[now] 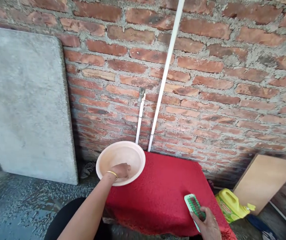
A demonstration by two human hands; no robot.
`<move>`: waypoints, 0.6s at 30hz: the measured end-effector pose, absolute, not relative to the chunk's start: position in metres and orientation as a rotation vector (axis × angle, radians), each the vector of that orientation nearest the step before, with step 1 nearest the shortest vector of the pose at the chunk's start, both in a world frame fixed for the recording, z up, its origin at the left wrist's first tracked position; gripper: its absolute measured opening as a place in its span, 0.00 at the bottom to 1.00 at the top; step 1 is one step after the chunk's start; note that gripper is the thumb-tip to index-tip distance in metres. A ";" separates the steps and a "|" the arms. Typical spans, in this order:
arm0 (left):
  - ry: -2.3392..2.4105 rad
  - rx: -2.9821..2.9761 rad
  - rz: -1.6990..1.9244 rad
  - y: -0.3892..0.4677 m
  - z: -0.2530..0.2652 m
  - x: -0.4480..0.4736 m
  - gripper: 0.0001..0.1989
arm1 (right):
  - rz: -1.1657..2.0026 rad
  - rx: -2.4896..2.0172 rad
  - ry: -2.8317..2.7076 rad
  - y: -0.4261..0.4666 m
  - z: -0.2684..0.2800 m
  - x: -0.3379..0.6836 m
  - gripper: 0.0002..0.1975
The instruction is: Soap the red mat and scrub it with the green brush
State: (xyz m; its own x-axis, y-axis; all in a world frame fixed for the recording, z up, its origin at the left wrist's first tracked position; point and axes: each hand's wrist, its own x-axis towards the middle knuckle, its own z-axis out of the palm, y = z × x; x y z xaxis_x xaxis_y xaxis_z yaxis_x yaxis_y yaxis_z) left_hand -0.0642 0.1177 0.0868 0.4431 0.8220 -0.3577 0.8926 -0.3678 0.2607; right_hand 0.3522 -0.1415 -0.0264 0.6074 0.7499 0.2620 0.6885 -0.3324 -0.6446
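My left hand, with a gold bangle at the wrist, reaches inside a pale pink basin. Its fingers look curled; whatever they hold, if anything, is hidden. The basin sits at the left end of a surface spread with wet red cloth. At the lower right, my right hand is closed around one end of a scrub brush. The brush has a light green body and green and brownish bristles that face up. It is over the right part of the cloth.
A yellow jug and a tan board stand at the right. A grey slab leans against the brick wall on the left. White pipes run up behind the cloth. The floor is wet.
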 end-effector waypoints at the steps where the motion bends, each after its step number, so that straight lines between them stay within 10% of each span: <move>1: 1.456 2.287 -0.220 0.118 0.090 -0.067 0.23 | 0.088 -2.088 -1.132 -0.142 -0.026 0.352 0.26; 18: 1.346 2.471 0.038 0.069 0.139 -0.098 0.11 | 0.076 -2.075 -1.183 -0.144 -0.036 0.351 0.20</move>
